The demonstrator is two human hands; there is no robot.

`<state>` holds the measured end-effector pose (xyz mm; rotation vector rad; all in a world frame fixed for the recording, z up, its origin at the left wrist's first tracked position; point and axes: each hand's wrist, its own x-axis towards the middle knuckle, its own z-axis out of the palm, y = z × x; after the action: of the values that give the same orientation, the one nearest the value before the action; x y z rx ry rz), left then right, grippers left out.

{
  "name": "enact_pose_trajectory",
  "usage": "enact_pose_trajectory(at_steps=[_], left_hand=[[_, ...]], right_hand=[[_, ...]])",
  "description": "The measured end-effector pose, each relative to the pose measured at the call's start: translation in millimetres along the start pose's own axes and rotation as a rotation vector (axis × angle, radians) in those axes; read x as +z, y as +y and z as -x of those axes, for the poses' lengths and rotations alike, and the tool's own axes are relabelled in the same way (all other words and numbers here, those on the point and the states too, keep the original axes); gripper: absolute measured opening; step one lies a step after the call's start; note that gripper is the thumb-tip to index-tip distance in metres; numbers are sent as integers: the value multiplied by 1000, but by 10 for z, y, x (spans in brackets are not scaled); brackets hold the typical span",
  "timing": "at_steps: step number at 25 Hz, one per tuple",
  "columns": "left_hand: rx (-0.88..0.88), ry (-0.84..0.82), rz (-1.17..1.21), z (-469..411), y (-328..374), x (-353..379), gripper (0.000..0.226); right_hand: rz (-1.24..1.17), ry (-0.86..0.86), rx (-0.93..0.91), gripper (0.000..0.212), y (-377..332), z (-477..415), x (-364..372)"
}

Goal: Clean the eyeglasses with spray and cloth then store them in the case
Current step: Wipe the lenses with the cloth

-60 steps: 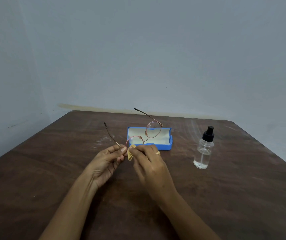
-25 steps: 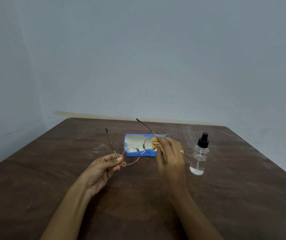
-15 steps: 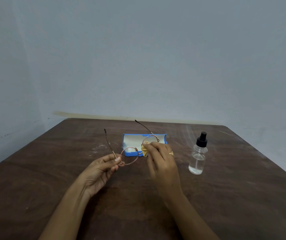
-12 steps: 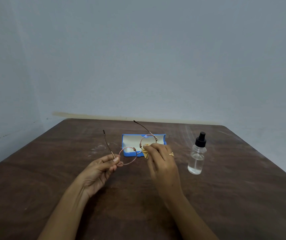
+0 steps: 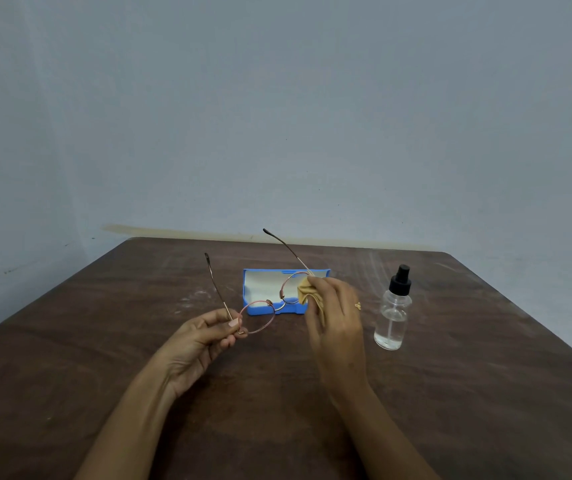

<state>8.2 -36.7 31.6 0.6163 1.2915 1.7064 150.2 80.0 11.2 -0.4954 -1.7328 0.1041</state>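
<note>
Thin copper-rimmed eyeglasses [image 5: 259, 316] with round lenses hang in the air over the table, temples unfolded and pointing away from me. My left hand [image 5: 201, 341] pinches the frame at the left hinge. My right hand [image 5: 334, 320] presses a small tan cloth [image 5: 307, 293] against the right lens, at its right edge. Behind the glasses, an open blue case [image 5: 253, 309] with a pale lining lies on the brown wooden table [image 5: 104, 358]. A clear spray bottle [image 5: 392, 313] with a black nozzle stands upright to the right of my right hand.
A pale grey wall runs behind the table's far edge. The table's left and right edges slant outward toward me. Faint whitish smears mark the wood left of the case.
My right hand slid the cloth from the lens's inner side, near the bridge, back to its outer right edge. My left hand kept its hold on the left hinge.
</note>
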Motion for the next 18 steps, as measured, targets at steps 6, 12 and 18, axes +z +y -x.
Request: enact_pose_trajectory(at_steps=[6, 12, 18], left_hand=[[31, 4, -23, 2, -14, 9, 14], [56, -3, -52, 2, -32, 10, 14], [0, -5, 37, -8, -30, 1, 16]], right_hand=[[10, 34, -60, 27, -28, -2, 11], [28, 13, -170, 26, -10, 13, 13], [10, -31, -217, 27, -18, 39, 30]])
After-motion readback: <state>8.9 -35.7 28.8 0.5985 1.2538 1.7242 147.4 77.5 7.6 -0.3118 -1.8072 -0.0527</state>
